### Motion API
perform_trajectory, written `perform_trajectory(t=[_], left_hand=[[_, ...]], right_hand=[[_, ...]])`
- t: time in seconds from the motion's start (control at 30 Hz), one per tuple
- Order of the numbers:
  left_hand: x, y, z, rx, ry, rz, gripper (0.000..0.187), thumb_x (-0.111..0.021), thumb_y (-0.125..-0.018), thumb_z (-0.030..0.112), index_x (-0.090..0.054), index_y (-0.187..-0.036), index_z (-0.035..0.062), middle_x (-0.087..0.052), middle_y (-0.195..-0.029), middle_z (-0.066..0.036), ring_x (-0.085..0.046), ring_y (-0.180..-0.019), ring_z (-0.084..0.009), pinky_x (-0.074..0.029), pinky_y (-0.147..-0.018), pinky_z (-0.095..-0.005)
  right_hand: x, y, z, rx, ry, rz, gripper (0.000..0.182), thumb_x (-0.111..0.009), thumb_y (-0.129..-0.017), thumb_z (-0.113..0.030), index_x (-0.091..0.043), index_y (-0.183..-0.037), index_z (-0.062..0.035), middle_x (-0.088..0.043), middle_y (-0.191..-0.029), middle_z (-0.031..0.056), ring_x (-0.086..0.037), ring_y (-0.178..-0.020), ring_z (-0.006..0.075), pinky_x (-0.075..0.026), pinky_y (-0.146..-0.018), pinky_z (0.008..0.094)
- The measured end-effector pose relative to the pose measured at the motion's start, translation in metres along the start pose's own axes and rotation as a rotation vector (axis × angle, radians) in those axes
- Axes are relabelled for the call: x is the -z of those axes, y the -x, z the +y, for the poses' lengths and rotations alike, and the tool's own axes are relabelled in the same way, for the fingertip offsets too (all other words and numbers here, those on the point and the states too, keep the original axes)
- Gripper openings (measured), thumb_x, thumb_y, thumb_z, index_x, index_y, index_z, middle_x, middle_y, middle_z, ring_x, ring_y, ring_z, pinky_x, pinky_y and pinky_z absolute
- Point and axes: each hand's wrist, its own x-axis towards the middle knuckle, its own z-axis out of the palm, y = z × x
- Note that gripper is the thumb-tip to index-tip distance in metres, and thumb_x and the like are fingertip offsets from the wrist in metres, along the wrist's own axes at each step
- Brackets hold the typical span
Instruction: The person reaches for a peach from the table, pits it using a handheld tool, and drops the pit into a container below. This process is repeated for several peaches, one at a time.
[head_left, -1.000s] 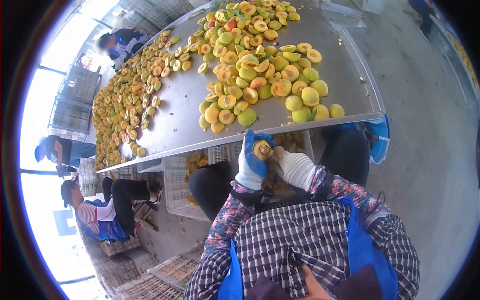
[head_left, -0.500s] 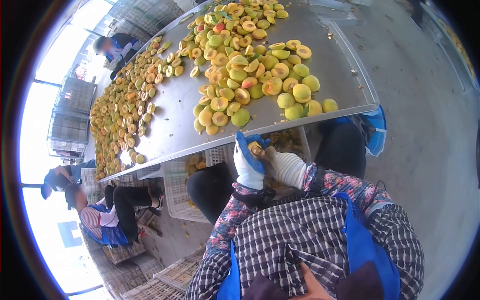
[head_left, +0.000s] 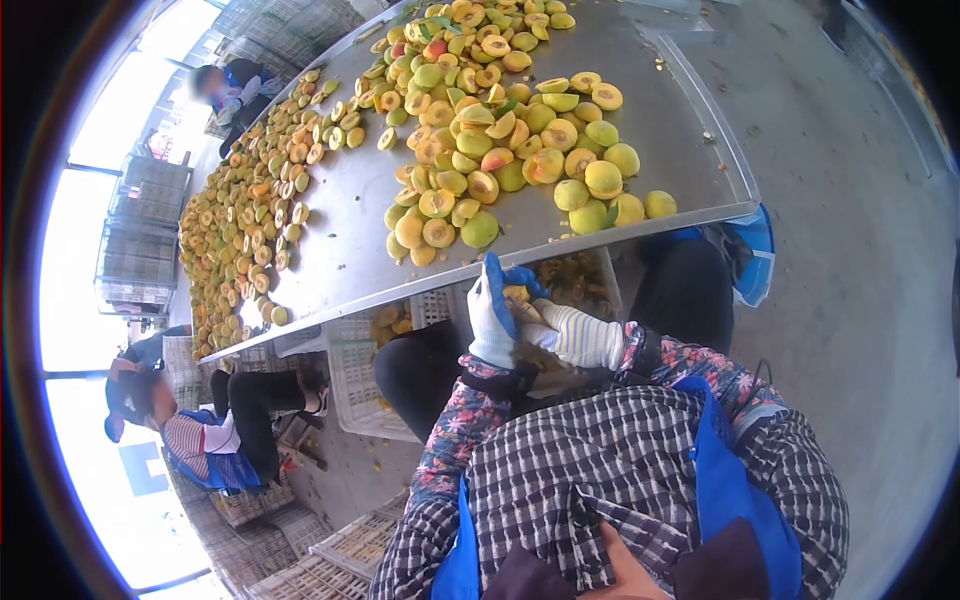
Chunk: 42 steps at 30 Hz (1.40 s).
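Just below the front edge of the metal table, my left hand [head_left: 491, 318], in a white glove with blue coating, is closed around a yellow peach piece [head_left: 516, 294]. My right hand [head_left: 578, 336], in a striped glove, meets it from the right with its fingers closed at the fruit. Whatever lies inside those right fingers is hidden. On the table [head_left: 345, 240] above my hands is a heap of yellow-green peaches [head_left: 500, 150], many of them cut in half with their brown middles showing. The nearest whole peach [head_left: 480, 230] sits close to the table's edge.
Under the table stands a white plastic crate [head_left: 350, 375] with fruit pieces; more pieces [head_left: 575, 280] lie below my hands. Halved peaches [head_left: 245, 220] cover the table's left side. Co-workers [head_left: 215, 440] sit at the left, near stacked crates [head_left: 145, 230]. A raised rim [head_left: 700, 130] borders the table's right.
My right hand has turned and shifted slightly, its glove now more level beside the left hand. My left fingers have risen a little. At the left, a co-worker's head has moved right.
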Motion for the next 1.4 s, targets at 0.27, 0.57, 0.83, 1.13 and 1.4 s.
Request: perform_trajectory(t=[0.27,0.57,0.83,1.13,1.4], left_hand=[[0.022,-0.016,-0.003,0.265,-0.069,-0.155,0.051,-0.056,-0.094,0.046,-0.060,-0.080,-0.0022,-0.064,-0.074,-0.017,-0.064,-0.067,-0.0291,-0.055,-0.064,-0.0394],[0.022,-0.015,-0.008,0.263,-0.069,-0.153,0.046,-0.058,-0.094,0.044,-0.060,-0.084,-0.0007,-0.063,-0.075,-0.015,-0.065,-0.066,-0.0293,-0.057,-0.063,-0.0439],[0.028,-0.014,-0.001,0.339,0.420,-0.052,0.041,-0.058,-0.094,0.043,-0.056,-0.074,0.0067,-0.061,-0.075,-0.011,-0.063,-0.067,-0.0296,-0.055,-0.064,-0.0450],[0.135,0.006,0.136,-0.407,-0.773,0.482,0.032,-0.060,-0.094,0.028,-0.070,-0.099,-0.0016,-0.067,-0.082,-0.004,-0.057,-0.066,-0.0089,-0.046,-0.064,-0.0236],[0.038,-0.036,0.106,-0.287,-1.387,0.155,0.037,-0.062,-0.087,0.038,-0.068,-0.104,0.0056,-0.067,-0.098,-0.017,-0.064,-0.095,-0.0302,-0.048,-0.083,-0.0381]], right_hand=[[0.007,0.004,-0.022,-0.445,-0.288,-0.184,0.039,-0.055,-0.096,-0.037,-0.048,-0.124,-0.0100,-0.056,-0.069,0.0059,-0.057,-0.050,0.0194,-0.046,-0.044,0.0328],[0.008,0.009,-0.016,-0.637,-0.926,-0.228,0.030,-0.057,-0.093,-0.051,-0.053,-0.091,-0.0211,-0.035,-0.055,-0.0074,-0.032,-0.037,0.0047,-0.022,-0.032,0.0207],[0.008,0.016,-0.016,-0.460,-0.836,-0.252,0.033,-0.057,-0.095,-0.044,-0.055,-0.103,-0.0125,-0.041,-0.060,-0.0047,-0.035,-0.040,0.0053,-0.026,-0.035,0.0211],[0.015,0.006,0.030,-0.252,0.447,-0.144,0.041,-0.053,-0.095,-0.033,-0.049,-0.119,-0.0005,-0.064,-0.092,0.0274,-0.063,-0.086,0.0439,-0.049,-0.076,0.0449],[0.012,0.001,0.046,-0.230,0.649,-0.098,0.042,-0.059,-0.090,-0.027,-0.047,-0.120,-0.0001,-0.066,-0.091,0.0258,-0.063,-0.087,0.0435,-0.050,-0.075,0.0473]])
